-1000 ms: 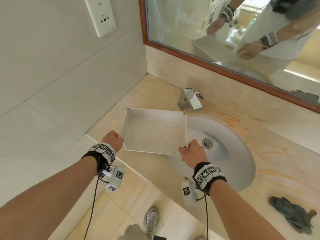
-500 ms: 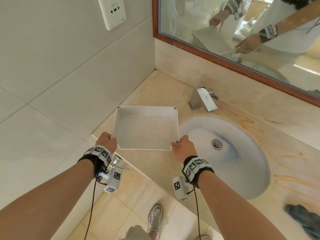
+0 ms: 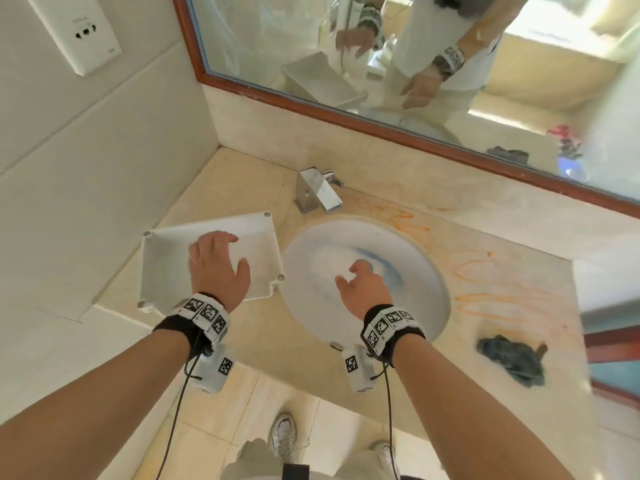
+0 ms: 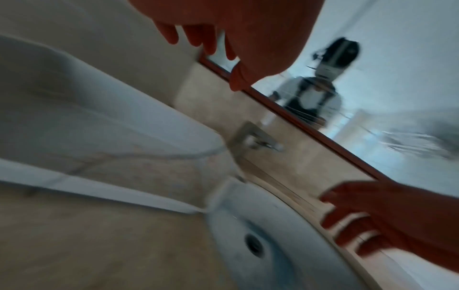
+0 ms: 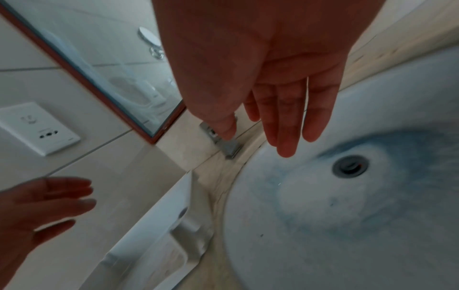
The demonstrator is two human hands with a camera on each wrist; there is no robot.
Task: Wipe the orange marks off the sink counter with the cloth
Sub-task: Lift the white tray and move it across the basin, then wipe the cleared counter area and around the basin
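Cloth: a dark blue-grey cloth (image 3: 512, 360) is seen crumpled on the counter at about 4 o'clock from the basin, near the front edge; it is touched by neither hand.
Orange marks: orange scribbles (image 3: 485, 271) are spread over the counter from 1 to 3 o'clock of the basin, between the tap and the cloth.
Sink counter: a beige stone counter (image 3: 242, 174) is set into a tiled corner under the mirror.
Right hand: the right hand (image 3: 363, 285) is held over the basin, fingers straight and loosely spread in the right wrist view (image 5: 285, 121); nothing is held.
Left hand: the left hand (image 3: 218, 265) is held over the tray, fingers extended and parted, nothing gripped; whether the tray is touched cannot be told.
Tray: a shallow white tray (image 3: 166, 271) is placed on the counter at 9 o'clock of the basin, just beside its rim.
Basin: a round white basin (image 3: 415, 306) with blue smears and a metal drain (image 5: 350, 165) is sunk in the counter.
Tap: a square chrome tap (image 3: 317, 195) is mounted at 11 o'clock of the basin.
Mirror: a mirror (image 3: 450, 133) framed in red-brown wood is fixed behind the counter.
Socket: a white wall socket (image 3: 79, 32) is seen at 10 o'clock, on the tiles.
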